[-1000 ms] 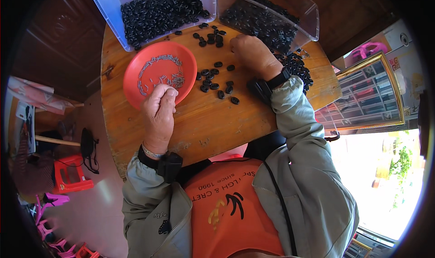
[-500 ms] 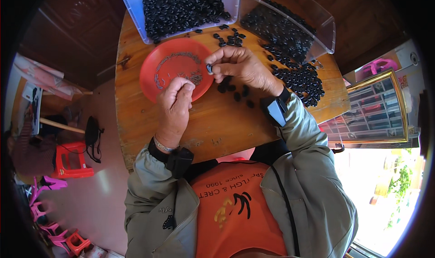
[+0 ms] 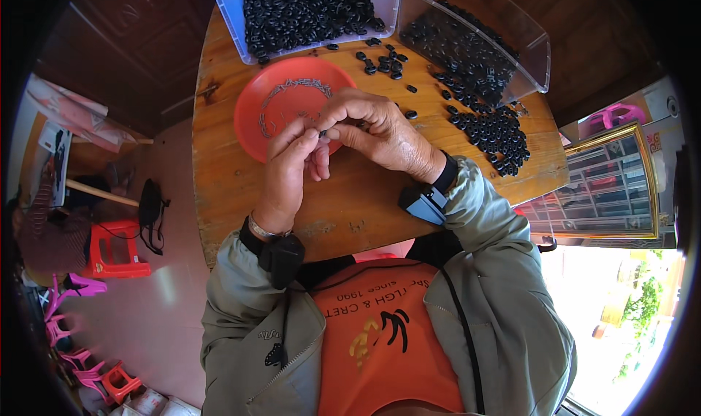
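Note:
My left hand [image 3: 287, 168] and my right hand [image 3: 380, 135] meet fingertip to fingertip over the near right side of a red plastic plate [image 3: 250, 131]. Pinched in my right thumb and finger is a small black oval plastic piece [image 3: 322, 133], mostly covered by the fingers. My left thumb and forefinger press together against it; whatever they grip is too small and hidden to name. Small grey metal pins [image 3: 296, 86] lie in the plate, many in a curved row, with others partly behind my hands.
A whitish tub [image 3: 228, 23] of black pieces lies at the table's far side. Beside it, a clear bin [image 3: 539, 59] spills more pieces [image 3: 495, 135] onto the wooden table [image 3: 350, 204]. A few loose pieces [image 3: 383, 64] lie between. A red stool [image 3: 117, 249] stands at left.
My hands, apart before, have come together; the right moved left and down with the black piece, the left slightly right. The dark pieces under my right hand are no longer seen there.

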### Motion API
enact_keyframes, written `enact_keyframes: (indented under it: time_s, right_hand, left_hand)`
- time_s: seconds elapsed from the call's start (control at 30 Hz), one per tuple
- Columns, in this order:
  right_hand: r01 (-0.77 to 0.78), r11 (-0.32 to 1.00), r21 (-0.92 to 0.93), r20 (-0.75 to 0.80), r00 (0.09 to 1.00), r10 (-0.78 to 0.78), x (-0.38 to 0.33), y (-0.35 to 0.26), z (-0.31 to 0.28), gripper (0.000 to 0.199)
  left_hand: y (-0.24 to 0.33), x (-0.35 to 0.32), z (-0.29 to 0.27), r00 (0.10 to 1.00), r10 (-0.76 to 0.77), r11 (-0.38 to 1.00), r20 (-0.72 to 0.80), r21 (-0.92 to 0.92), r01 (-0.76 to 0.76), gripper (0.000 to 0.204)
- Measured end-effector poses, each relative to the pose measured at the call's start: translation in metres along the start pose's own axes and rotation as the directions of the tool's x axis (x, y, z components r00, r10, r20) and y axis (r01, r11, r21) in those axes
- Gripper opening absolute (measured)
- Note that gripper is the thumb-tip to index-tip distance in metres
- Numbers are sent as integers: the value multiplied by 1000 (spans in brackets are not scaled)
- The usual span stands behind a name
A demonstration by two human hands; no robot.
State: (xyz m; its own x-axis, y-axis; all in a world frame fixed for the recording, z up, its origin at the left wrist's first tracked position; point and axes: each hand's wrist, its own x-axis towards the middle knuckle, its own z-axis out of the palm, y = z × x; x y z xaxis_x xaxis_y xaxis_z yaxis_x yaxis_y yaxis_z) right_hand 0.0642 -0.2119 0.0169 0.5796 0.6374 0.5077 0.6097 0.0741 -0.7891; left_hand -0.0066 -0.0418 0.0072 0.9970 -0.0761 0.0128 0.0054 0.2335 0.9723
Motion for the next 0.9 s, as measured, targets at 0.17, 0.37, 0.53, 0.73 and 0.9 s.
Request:
enact_keyframes:
  time_s: [0.17, 0.37, 0.53, 0.73, 0.9]
  right_hand:
    - [77, 997, -13, -16, 997, -77, 6, -2, 3, 12]
    - [127, 973, -190, -30, 990, -135, 19, -3, 8, 13]
    - [52, 911, -408, 120, 993, -3, 34, 3, 3, 15]
    - [-159, 987, -8, 99, 982, 159, 46, 5, 17, 11]
    - [-159, 984, 81, 129, 981, 147, 49, 11, 22, 12]
  left_hand:
    - [4, 4, -10, 986, -93, 972, 139, -203, 121, 17]
    - [5, 9, -20, 999, -6, 970, 33, -244, 14, 12]
    - [11, 10, -33, 968, 89, 976, -236, -175, -133, 10]
    - [12, 8, -28, 969, 68, 996, -236, -41, -80, 13]
    - [11, 8, -30, 975, 78, 996, -207, -34, -87, 15]
